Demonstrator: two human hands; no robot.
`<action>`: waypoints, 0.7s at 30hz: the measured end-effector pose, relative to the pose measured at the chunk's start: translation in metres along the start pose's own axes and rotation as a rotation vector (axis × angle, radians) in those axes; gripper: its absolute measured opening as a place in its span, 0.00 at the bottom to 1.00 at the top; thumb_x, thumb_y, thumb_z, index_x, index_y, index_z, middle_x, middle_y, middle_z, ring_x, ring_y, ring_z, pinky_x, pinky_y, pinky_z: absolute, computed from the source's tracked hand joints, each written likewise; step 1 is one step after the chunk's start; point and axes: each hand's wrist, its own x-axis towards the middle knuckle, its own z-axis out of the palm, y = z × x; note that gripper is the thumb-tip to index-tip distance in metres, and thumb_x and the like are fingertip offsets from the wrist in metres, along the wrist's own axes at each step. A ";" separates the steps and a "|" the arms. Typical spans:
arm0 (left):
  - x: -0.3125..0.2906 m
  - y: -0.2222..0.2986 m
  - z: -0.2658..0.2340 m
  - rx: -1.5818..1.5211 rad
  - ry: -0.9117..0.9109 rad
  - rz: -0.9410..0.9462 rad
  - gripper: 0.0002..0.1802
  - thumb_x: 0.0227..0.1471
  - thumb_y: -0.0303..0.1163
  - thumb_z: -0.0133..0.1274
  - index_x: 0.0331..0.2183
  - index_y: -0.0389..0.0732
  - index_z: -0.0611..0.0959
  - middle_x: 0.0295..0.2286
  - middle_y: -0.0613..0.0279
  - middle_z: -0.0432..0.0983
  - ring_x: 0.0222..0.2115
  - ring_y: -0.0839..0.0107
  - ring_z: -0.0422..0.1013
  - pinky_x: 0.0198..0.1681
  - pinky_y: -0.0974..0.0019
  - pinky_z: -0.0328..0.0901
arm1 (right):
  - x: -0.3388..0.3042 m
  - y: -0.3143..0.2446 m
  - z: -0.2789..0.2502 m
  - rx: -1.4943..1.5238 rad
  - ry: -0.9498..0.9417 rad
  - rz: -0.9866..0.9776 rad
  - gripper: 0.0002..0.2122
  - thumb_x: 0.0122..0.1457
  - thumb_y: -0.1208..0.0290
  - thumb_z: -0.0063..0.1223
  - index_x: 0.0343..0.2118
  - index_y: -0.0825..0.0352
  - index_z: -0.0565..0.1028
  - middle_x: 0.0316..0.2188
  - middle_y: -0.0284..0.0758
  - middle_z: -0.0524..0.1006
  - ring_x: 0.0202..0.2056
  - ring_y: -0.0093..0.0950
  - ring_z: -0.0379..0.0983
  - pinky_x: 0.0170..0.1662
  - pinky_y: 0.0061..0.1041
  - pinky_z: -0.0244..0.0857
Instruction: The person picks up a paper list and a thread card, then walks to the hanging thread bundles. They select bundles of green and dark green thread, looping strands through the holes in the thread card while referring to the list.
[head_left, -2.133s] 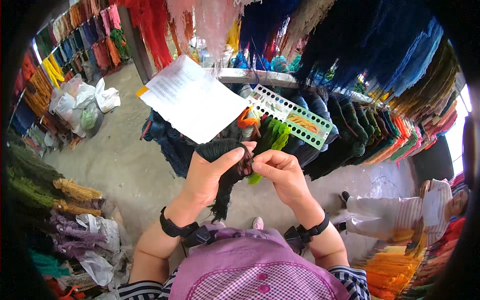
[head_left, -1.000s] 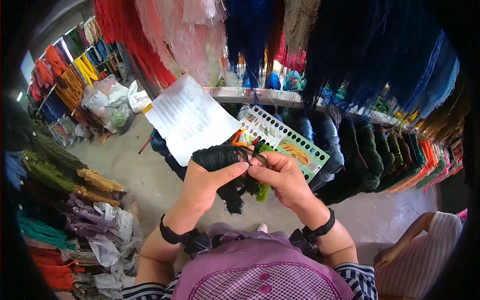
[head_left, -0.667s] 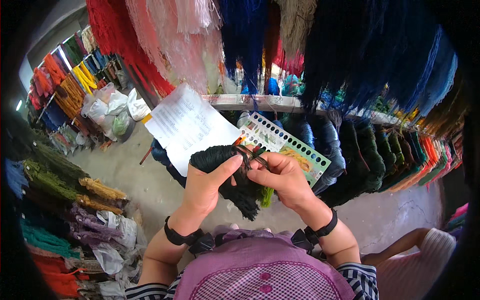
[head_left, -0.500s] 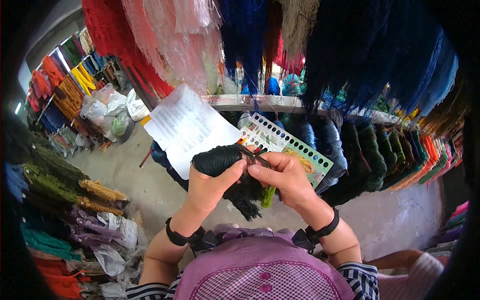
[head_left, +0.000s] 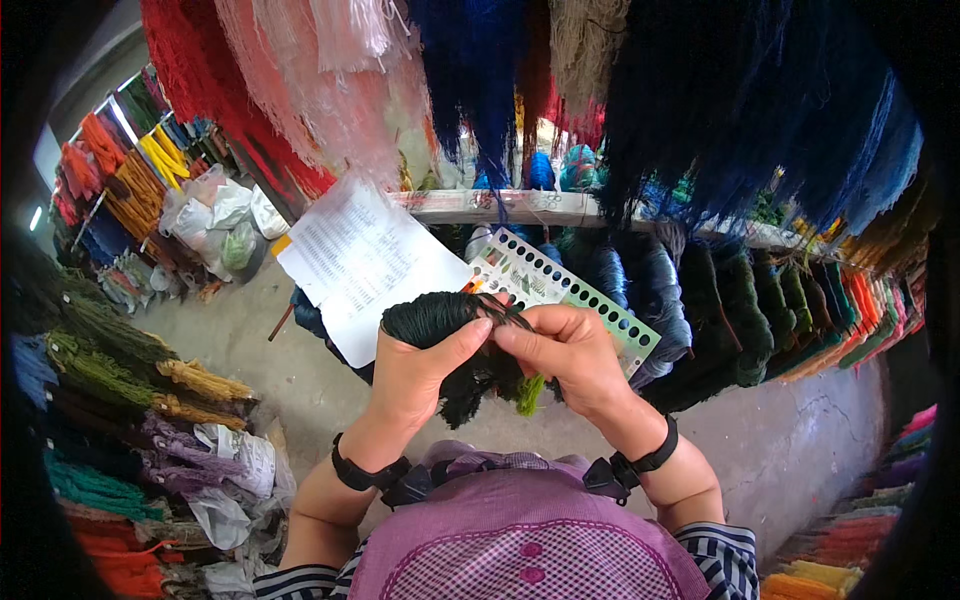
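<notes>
A skein of very dark green, nearly black yarn (head_left: 425,318) is held up at the middle of the frame. Its left part is a thick, rounded bundle of closely laid threads; toward the right, a few thin strands (head_left: 502,309) stand loose from it. Beneath, a dark, ragged fringe (head_left: 462,402) hangs down.

- The white paper sheet (head_left: 375,265) carries close rows of small dark print toward its upper left and larger lines of writing toward its middle; none of it can be made out.
- The white and green card (head_left: 558,283) bears small characters by its pictures and holes, too fine to read.
- The pale rail (head_left: 450,207) shows reddish and dark markings on its front, illegible.
- The white plastic bag (head_left: 245,462) at lower left has faint dark marks, possibly lettering, also unreadable.
</notes>
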 end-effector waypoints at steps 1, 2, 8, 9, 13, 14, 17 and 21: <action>0.000 -0.001 0.001 0.001 0.002 0.001 0.07 0.50 0.20 0.56 0.34 0.32 0.83 0.30 0.63 0.80 0.31 0.81 0.72 0.36 0.76 0.67 | 0.000 0.000 -0.002 0.001 -0.002 0.000 0.08 0.56 0.67 0.60 0.29 0.67 0.79 0.15 0.21 0.69 0.16 0.10 0.61 0.18 0.13 0.51; 0.000 -0.004 0.001 0.027 0.013 0.009 0.06 0.51 0.21 0.55 0.33 0.32 0.83 0.30 0.63 0.79 0.31 0.80 0.72 0.37 0.76 0.67 | 0.000 0.000 -0.004 0.030 -0.005 -0.003 0.07 0.56 0.69 0.59 0.29 0.67 0.79 0.16 0.23 0.71 0.18 0.11 0.63 0.20 0.14 0.53; 0.002 -0.005 0.003 -0.083 -0.007 -0.064 0.13 0.59 0.32 0.48 0.40 0.32 0.79 0.36 0.58 0.78 0.36 0.74 0.73 0.40 0.71 0.69 | 0.004 -0.008 -0.015 0.330 0.018 -0.030 0.07 0.60 0.70 0.51 0.31 0.68 0.77 0.24 0.30 0.75 0.28 0.17 0.69 0.34 0.17 0.61; 0.001 -0.002 0.010 -0.220 0.036 -0.188 0.17 0.60 0.35 0.46 0.44 0.32 0.77 0.39 0.57 0.77 0.38 0.71 0.74 0.42 0.69 0.70 | 0.004 -0.008 -0.022 0.380 -0.055 0.015 0.08 0.61 0.69 0.49 0.33 0.68 0.76 0.26 0.31 0.76 0.31 0.18 0.70 0.38 0.18 0.61; 0.003 -0.004 0.016 -0.263 0.001 -0.216 0.21 0.61 0.37 0.44 0.50 0.32 0.71 0.45 0.55 0.74 0.44 0.67 0.72 0.44 0.64 0.71 | 0.003 -0.010 -0.020 0.196 -0.091 0.044 0.09 0.60 0.68 0.53 0.36 0.69 0.76 0.29 0.29 0.77 0.33 0.16 0.70 0.39 0.16 0.62; 0.004 -0.010 0.017 -0.262 -0.048 -0.211 0.19 0.61 0.34 0.45 0.49 0.32 0.73 0.45 0.56 0.75 0.45 0.69 0.72 0.46 0.65 0.69 | 0.002 -0.011 -0.021 0.197 -0.087 0.044 0.09 0.60 0.68 0.53 0.36 0.69 0.76 0.29 0.29 0.77 0.33 0.16 0.70 0.39 0.16 0.62; 0.002 -0.017 0.025 -0.093 -0.046 -0.138 0.20 0.60 0.32 0.44 0.49 0.29 0.73 0.45 0.53 0.75 0.45 0.66 0.71 0.51 0.63 0.64 | 0.001 -0.011 -0.025 0.151 -0.123 0.027 0.09 0.57 0.71 0.57 0.36 0.71 0.77 0.31 0.27 0.77 0.33 0.14 0.69 0.39 0.16 0.63; 0.002 -0.020 0.031 0.056 -0.047 -0.038 0.18 0.59 0.30 0.44 0.46 0.29 0.76 0.42 0.53 0.76 0.43 0.68 0.72 0.50 0.65 0.64 | -0.003 -0.010 -0.036 0.141 -0.112 0.047 0.08 0.56 0.73 0.58 0.36 0.72 0.78 0.33 0.27 0.78 0.34 0.13 0.69 0.40 0.15 0.63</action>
